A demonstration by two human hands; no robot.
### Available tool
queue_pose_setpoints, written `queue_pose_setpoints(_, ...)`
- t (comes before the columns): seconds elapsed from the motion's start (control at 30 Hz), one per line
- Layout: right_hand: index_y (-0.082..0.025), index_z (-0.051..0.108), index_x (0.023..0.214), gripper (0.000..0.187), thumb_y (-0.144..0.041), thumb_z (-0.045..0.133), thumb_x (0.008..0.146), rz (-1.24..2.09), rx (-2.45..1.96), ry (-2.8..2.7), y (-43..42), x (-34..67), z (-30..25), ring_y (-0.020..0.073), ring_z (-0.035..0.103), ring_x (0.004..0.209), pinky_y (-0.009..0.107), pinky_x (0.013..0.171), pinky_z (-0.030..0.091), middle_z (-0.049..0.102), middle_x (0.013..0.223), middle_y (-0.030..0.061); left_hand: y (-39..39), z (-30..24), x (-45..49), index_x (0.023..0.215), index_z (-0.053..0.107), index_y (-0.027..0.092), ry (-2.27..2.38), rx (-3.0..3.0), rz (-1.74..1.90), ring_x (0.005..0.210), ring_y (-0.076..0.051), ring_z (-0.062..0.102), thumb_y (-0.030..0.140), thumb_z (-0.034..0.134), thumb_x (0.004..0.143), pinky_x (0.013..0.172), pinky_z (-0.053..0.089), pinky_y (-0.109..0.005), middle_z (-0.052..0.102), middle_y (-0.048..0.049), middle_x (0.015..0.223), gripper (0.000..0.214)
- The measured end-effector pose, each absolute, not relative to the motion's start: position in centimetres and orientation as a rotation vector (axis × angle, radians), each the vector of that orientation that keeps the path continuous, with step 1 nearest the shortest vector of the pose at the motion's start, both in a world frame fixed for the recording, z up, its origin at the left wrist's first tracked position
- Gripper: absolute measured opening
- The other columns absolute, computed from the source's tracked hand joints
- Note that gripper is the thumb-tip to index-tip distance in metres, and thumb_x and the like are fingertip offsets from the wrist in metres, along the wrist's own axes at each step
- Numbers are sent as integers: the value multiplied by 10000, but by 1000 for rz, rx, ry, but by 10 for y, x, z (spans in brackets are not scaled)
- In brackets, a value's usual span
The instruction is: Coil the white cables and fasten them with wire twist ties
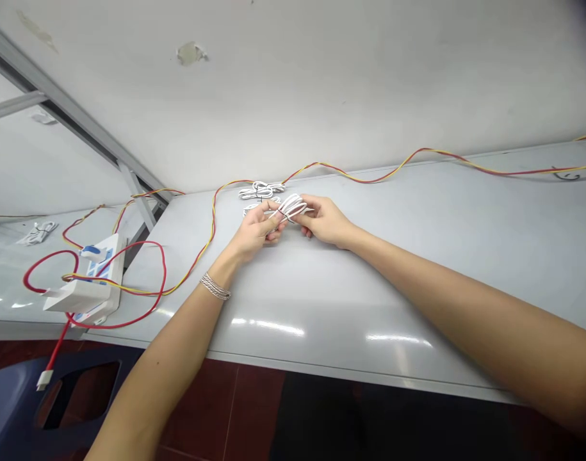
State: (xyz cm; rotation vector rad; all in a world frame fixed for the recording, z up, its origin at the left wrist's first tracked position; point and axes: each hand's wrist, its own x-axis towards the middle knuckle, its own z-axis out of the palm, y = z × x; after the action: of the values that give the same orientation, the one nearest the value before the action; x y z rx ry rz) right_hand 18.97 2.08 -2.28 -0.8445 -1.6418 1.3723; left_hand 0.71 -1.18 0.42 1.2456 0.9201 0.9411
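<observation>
My left hand (257,232) and my right hand (324,221) meet over the grey table (417,256), both closed on a small coil of white cable (291,206). The left fingers pinch the coil's near end; the right fingers hold its other side. A silver bracelet (214,287) sits on my left wrist. Just behind the hands lies another bundled white cable (261,189), and a third white coil shows partly under my left fingers.
A twisted red-and-yellow wire (369,179) runs along the table's back edge by the wall. A white box (88,282) with a looped red cable (143,307) stands at the left. More white cable (38,232) lies on the neighbouring table. A dark blue chair (28,403) is below.
</observation>
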Motion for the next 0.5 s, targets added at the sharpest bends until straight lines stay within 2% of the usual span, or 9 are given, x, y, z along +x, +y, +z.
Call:
queue_pose_setpoints(0.13, -181, 648, 953, 143, -262, 627, 837, 1311, -841, -1694, 21, 189, -24, 77, 499, 508, 222, 444, 416, 649, 847, 24, -13, 10, 8, 885, 510, 169, 909, 1122, 954, 508, -60, 422, 303, 726, 736, 495, 281, -201, 554, -4, 698, 294)
queue_pose_setpoints(0.23, -167, 643, 940, 135, -245, 602, 838, 1245, -848, -1740, 20, 188, -24, 74, 494, 508, 227, 472, 419, 661, 843, 24, -12, 11, 9, 872, 525, 163, 869, 1067, 973, 513, -79, 446, 358, 693, 737, 486, 294, -217, 570, -26, 705, 291)
queue_pose_setpoints(0.37, -168, 637, 940, 137, -253, 602, 837, 1228, -842, -1746, 19, 187, -22, 77, 487, 529, 233, 498, 417, 669, 863, 26, -12, 9, 9, 833, 498, 177, 937, 1110, 975, 494, -63, 421, 397, 735, 753, 477, 276, -200, 551, -1, 673, 333)
queue_pose_setpoints(0.5, -167, 608, 936, 144, -263, 620, 830, 1381, -839, -1685, 17, 190, -18, 79, 517, 540, 232, 472, 423, 665, 911, 42, -13, 10, 9, 844, 510, 178, 965, 1139, 985, 507, -56, 434, 376, 786, 720, 494, 306, -189, 549, 14, 673, 362)
